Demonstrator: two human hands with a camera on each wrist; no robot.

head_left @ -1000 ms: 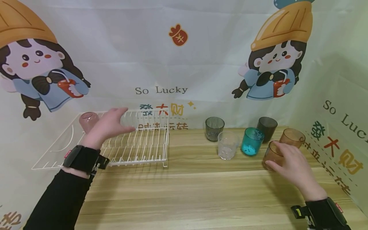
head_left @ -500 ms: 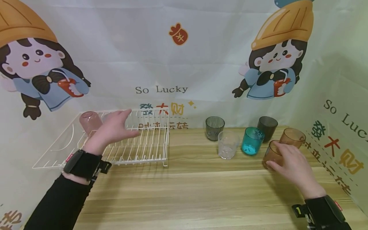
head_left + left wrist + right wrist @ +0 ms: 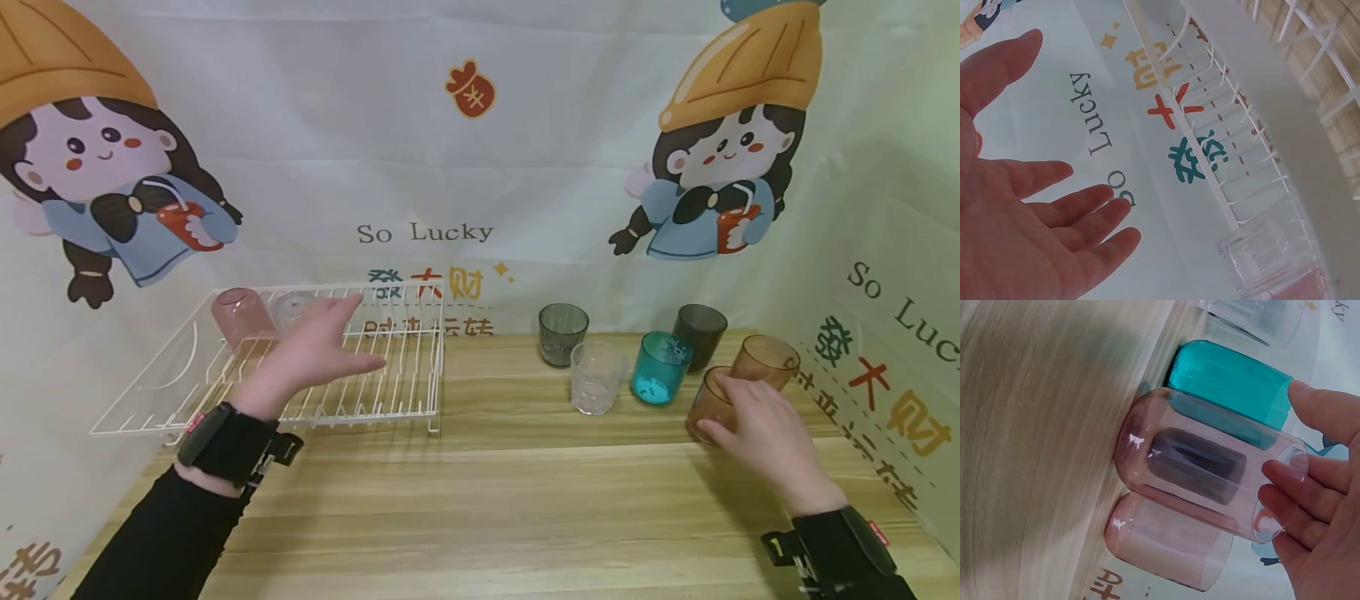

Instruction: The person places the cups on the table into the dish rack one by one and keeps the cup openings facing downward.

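My left hand point(image 3: 311, 350) is held over the white wire rack point(image 3: 438, 367), fingers spread, holding nothing; its palm and separated fingers show in the left wrist view. On the rack's far left rest an upside-down pink glass point(image 3: 242, 315) and a clear glass point(image 3: 288, 308), partly hidden by that hand. At the right, my right hand point(image 3: 768, 433) reaches over the rim of an upright amber glass point(image 3: 705, 408) on the table. In the right wrist view its fingertips point(image 3: 1279, 472) show through the glass near the rim, while the thumb lies apart from the rim.
Close to the right hand stand a second amber glass point(image 3: 768, 354), a teal glass point(image 3: 660, 367) and a dark glass point(image 3: 701, 333). Farther left are a grey glass point(image 3: 562, 333) and a clear tumbler point(image 3: 596, 379). A printed cloth point(image 3: 555, 150) hangs behind the wooden table point(image 3: 487, 508).
My left hand has moved right over the rack, away from the pink glass, uncovering more of the clear glass beside it. The right hand stays almost still at the amber glass.
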